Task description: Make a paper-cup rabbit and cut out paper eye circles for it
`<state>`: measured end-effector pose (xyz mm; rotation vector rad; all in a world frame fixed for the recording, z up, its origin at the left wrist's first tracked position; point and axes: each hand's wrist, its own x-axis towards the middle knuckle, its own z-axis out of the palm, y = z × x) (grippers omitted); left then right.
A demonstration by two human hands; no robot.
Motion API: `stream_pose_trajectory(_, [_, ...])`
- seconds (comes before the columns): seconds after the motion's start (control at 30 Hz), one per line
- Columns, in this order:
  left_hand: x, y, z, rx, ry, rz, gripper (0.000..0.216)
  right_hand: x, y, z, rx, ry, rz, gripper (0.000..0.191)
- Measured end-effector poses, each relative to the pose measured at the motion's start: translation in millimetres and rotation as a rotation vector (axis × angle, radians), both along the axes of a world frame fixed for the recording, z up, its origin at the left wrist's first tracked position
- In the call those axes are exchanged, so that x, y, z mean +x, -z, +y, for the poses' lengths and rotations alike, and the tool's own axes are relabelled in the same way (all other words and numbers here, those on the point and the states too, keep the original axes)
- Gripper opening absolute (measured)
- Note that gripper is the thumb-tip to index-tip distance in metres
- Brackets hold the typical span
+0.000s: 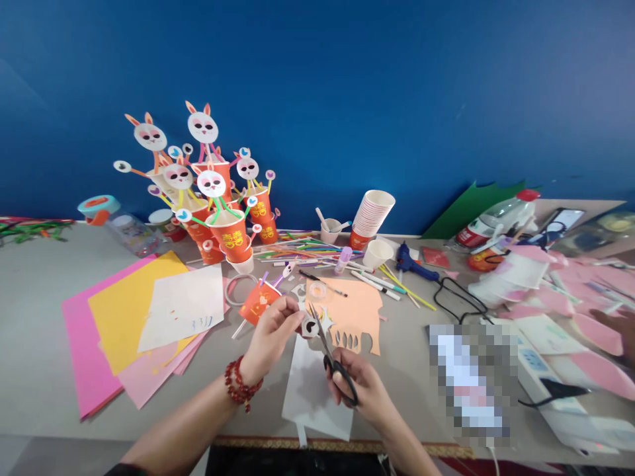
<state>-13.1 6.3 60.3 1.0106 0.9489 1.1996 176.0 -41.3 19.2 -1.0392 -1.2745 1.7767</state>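
Note:
My left hand (272,336), with a red bead bracelet on the wrist, pinches a small white paper cutout (309,326) with a dark mark on it. My right hand (358,387) grips black-handled scissors (331,354), their blades pointing up at the cutout. Both hands hover above a white sheet (311,396) near the table's front edge. Just beyond lies an orange paper sheet (353,309) with shapes cut out of its lower edge.
Pink, yellow and white sheets (133,317) lie at left. Red paper cups with bunny faces on straws (218,198) stand at the back, beside a stack of cups (373,213), loose straws and pens. A blue glue gun (411,262) and pink paper pieces (560,297) fill the right.

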Motion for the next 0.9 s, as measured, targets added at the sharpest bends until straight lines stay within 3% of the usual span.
stream_pose_trajectory(0.5, [-1.1, -3.0, 1.0, 0.027, -0.005, 0.025, 0.024, 2.3, 2.5, -1.6, 0.015, -0.003, -0.024, 0.047])
stream_pose_trajectory(0.8, [0.8, 4.3, -12.1, 0.038, 0.154, -0.027, 0.025, -1.6, -7.2, -1.3, 0.019, 0.073, 0.027, 0.052])
stream_pose_trajectory(0.9, [2.0, 3.5, -13.8, 0.051, 0.151, -0.011, 0.027, -2.1, -7.8, -2.1, 0.013, 0.077, 0.045, 0.051])
